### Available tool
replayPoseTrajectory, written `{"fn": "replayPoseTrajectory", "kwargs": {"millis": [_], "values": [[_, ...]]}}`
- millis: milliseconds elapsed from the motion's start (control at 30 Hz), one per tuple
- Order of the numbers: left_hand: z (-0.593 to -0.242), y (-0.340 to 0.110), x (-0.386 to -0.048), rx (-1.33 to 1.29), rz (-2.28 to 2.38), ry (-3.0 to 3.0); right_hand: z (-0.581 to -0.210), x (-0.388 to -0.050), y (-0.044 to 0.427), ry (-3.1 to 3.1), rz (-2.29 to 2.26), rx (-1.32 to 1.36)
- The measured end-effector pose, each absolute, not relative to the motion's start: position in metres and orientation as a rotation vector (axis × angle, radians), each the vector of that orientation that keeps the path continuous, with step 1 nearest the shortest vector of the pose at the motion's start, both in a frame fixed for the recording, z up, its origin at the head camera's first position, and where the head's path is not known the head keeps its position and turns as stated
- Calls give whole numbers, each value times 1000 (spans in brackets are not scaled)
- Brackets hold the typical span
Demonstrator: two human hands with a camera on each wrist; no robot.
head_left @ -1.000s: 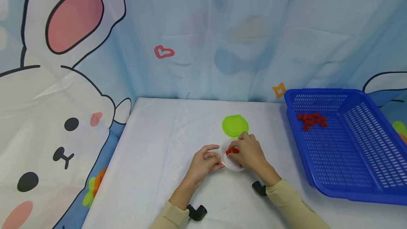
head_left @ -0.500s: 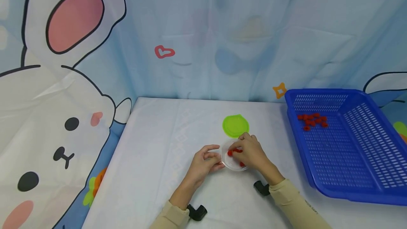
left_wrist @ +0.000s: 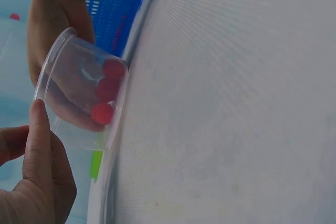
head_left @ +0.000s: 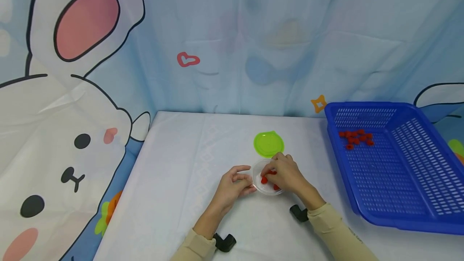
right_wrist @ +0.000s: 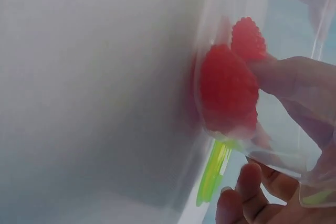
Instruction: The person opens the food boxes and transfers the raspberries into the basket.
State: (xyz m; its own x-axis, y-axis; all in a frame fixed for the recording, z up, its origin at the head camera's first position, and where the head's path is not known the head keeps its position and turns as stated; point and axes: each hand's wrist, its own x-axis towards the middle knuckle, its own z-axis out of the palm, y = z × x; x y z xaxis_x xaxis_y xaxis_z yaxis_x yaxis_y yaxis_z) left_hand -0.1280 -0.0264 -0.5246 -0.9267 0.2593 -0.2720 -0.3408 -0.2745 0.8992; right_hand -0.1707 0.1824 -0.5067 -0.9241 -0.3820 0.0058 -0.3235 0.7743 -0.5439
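Observation:
A clear plastic cup [head_left: 258,187] stands upright on the white table, with a few red raspberries [left_wrist: 107,89] at its bottom. My right hand [head_left: 287,173] reaches down inside it, and its fingertips pinch a raspberry [right_wrist: 228,90]. Part of that grip is hidden behind the berries and the cup wall. My left hand [head_left: 232,188] is at the cup's left side. In the left wrist view, one straight finger [left_wrist: 38,145] touches the rim. Behind the cup lies a green lid [head_left: 268,144], flat on the table.
A large blue basket [head_left: 395,184] stands at the right, with several raspberries [head_left: 356,137] in its far left part. Black camera mounts [head_left: 225,243] sit at the wrists. A light blue printed curtain [head_left: 232,51] hangs behind the table.
A raspberry in the cup has shifted slightly toward me under my right fingertips. My right hand has moved slightly to the right; the left hand and cup have hardly moved.

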Motion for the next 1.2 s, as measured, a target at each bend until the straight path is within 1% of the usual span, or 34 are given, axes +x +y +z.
{"fn": "replayPoseTrajectory", "kwargs": {"millis": [233,400,533,733,967,1200], "values": [[-525,-26,-128,-91,2250,1618,-502,-173,187,2797,-830,-666],[-524,-26,-129,-77,2250,1619,-503,-174,189,2793,-841,-685],[-524,-26,-129,-73,2248,1618,-503,-173,193,2771,-950,-696],[-523,-27,-128,-82,2239,1630,-497,-168,207,2721,-1198,-619],[-523,-26,-127,-96,2235,1628,-480,-159,228,2805,-1266,-502],[-521,-24,-126,-111,2234,1631,-439,-146,252,2915,-1280,-419]]}}
